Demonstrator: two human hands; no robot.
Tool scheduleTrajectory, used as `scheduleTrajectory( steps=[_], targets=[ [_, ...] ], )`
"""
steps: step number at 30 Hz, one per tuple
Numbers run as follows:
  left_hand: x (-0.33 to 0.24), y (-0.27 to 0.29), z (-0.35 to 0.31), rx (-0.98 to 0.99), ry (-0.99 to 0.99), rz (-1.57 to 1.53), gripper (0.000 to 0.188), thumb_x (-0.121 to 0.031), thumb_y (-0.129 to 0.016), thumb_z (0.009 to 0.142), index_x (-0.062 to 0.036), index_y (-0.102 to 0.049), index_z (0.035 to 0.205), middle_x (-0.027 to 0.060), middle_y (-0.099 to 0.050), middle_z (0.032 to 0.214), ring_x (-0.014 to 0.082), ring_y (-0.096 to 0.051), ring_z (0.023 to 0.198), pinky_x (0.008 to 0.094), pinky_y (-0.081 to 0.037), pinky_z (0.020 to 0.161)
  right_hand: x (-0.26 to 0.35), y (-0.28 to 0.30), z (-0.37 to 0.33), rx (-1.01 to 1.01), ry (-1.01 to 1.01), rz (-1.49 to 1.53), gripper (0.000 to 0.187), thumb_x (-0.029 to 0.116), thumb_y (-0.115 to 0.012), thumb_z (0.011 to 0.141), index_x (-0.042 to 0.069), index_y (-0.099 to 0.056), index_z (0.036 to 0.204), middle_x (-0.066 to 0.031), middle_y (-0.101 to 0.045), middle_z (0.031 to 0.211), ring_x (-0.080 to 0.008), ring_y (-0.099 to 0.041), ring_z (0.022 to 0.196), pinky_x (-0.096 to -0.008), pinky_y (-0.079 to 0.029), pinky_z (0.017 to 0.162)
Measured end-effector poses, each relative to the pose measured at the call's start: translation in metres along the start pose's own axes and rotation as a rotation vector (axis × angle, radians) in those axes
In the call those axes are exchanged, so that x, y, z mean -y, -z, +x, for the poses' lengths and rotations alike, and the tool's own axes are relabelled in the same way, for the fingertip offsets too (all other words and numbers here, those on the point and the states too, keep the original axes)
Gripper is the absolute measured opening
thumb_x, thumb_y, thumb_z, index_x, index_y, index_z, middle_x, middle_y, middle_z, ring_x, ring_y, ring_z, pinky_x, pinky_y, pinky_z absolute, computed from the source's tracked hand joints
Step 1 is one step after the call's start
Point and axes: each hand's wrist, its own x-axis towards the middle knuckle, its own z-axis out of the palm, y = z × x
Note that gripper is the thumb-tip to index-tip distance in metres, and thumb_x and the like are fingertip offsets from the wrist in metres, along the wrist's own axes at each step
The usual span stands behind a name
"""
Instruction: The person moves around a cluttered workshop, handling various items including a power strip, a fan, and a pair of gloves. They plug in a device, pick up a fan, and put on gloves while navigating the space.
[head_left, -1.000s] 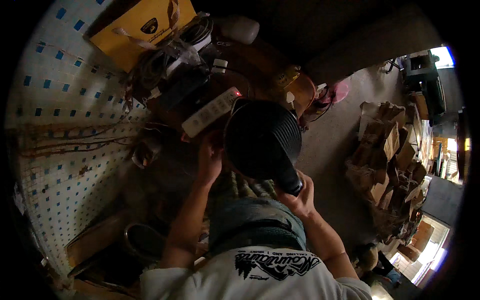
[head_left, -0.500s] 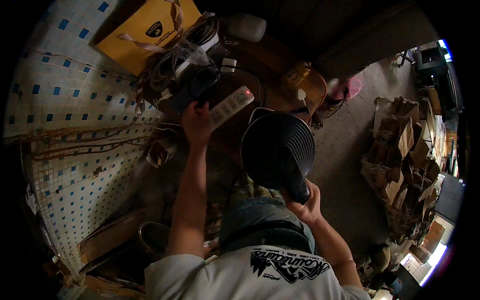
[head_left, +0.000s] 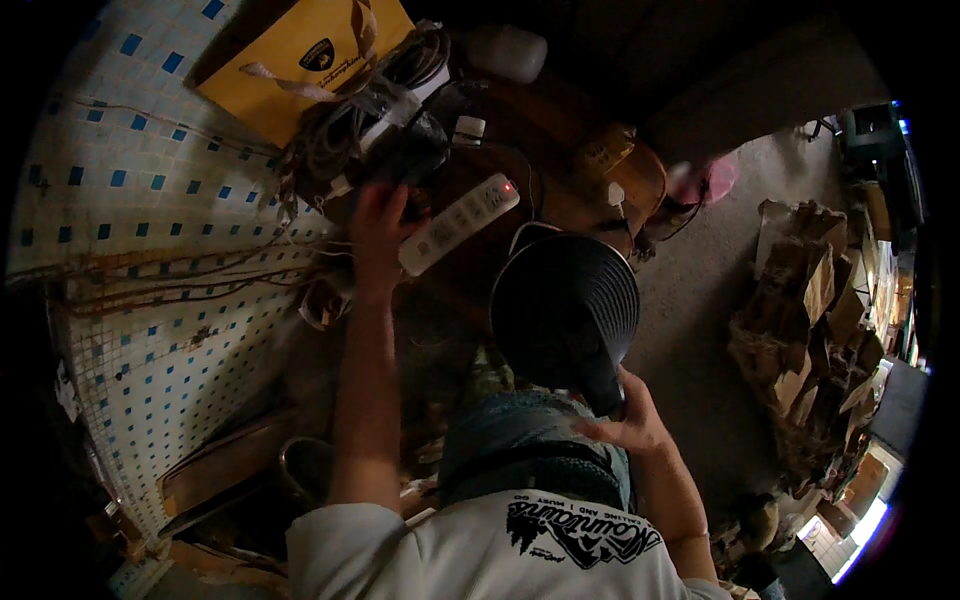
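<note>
A black, round kettle-like vessel [head_left: 560, 300] with a ridged top stands in front of me, its handle [head_left: 597, 375] pointing toward my body. Beside the handle's end is my right hand [head_left: 640, 415], its thumb stretched away and its grip loose. My left hand [head_left: 375, 230] reaches forward at the left, somewhat blurred, with fingers apart. It is close to the left end of a white power strip [head_left: 460, 225], whose red light is lit. Just beyond its fingers lie a dark, crumpled-looking thing [head_left: 425, 150] and a heap of coiled cables [head_left: 335, 140].
A yellow paper bag [head_left: 300, 70], a white plug adapter [head_left: 468, 130] and a pale bottle [head_left: 510, 52] lie farther off. Another white plug [head_left: 616, 194] rests near the wooden surface's right edge. Tiled wall [head_left: 130, 230] borders the left; flattened cardboard [head_left: 800, 320] is piled right.
My right hand has loosened from the handle, its thumb now apart. The left hand has shifted slightly left and forward, away from the power strip, and the dark thing sits nearer the cables.
</note>
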Motion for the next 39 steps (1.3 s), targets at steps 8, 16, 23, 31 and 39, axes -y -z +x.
scheduleTrajectory(
  steps=[8,16,23,31,39],
  targets=[
    [0.012,0.035,-0.015,0.065,-0.064,0.382,0.041,-0.005,-0.070,0.085,-0.0039,-0.054,0.122,0.0070,-0.061,0.110,0.0145,-0.060,0.098,0.0292,-0.050,0.083,0.028,0.084,0.026,-0.267,0.002,-0.229,0.042,0.034,-0.059,0.095,-0.001,-0.058,0.118,-0.0081,-0.063,0.110,-0.0177,-0.059,0.102,-0.0327,-0.045,0.093],
    [-0.077,-0.082,0.031,0.405,-0.905,0.873,0.043,-0.006,-0.076,0.073,-0.0113,-0.066,0.114,0.0083,-0.061,0.107,0.0250,-0.062,0.095,0.0311,-0.051,0.081,0.167,0.043,0.165,-0.224,0.815,-1.207,0.033,0.008,-0.070,0.082,0.007,-0.064,0.114,-0.0093,-0.063,0.101,-0.0227,-0.063,0.090,-0.0314,-0.051,0.080],
    [-0.090,-0.096,0.031,0.429,-0.771,0.627,0.054,-0.006,-0.078,0.072,-0.0109,-0.060,0.122,0.0074,-0.061,0.115,0.0228,-0.062,0.099,0.0336,-0.052,0.083,0.180,0.005,0.209,-0.060,0.845,-1.379,0.038,0.007,-0.069,0.081,0.012,-0.065,0.119,-0.0092,-0.063,0.104,-0.0260,-0.063,0.088,-0.0338,-0.053,0.077],
    [-0.002,-0.014,0.011,0.337,-0.365,0.855,0.052,-0.015,-0.076,0.076,-0.0086,-0.058,0.124,0.0100,-0.061,0.115,0.0225,-0.059,0.100,0.0332,-0.050,0.082,0.174,0.045,0.248,0.249,0.666,-1.282,0.032,0.003,-0.066,0.081,0.015,-0.068,0.110,-0.0051,-0.062,0.099,-0.0232,-0.063,0.088,-0.0341,-0.053,0.078],
    [0.020,-0.021,0.015,0.260,-0.169,0.675,0.041,-0.016,-0.072,0.079,-0.0050,-0.062,0.117,0.0087,-0.065,0.103,0.0181,-0.063,0.088,0.0303,-0.050,0.081,0.108,0.001,0.322,0.643,0.870,-1.866,0.023,0.015,-0.068,0.077,0.027,-0.071,0.096,0.0059,-0.063,0.102,-0.0185,-0.053,0.112,-0.0448,-0.029,0.106]
  ],
)
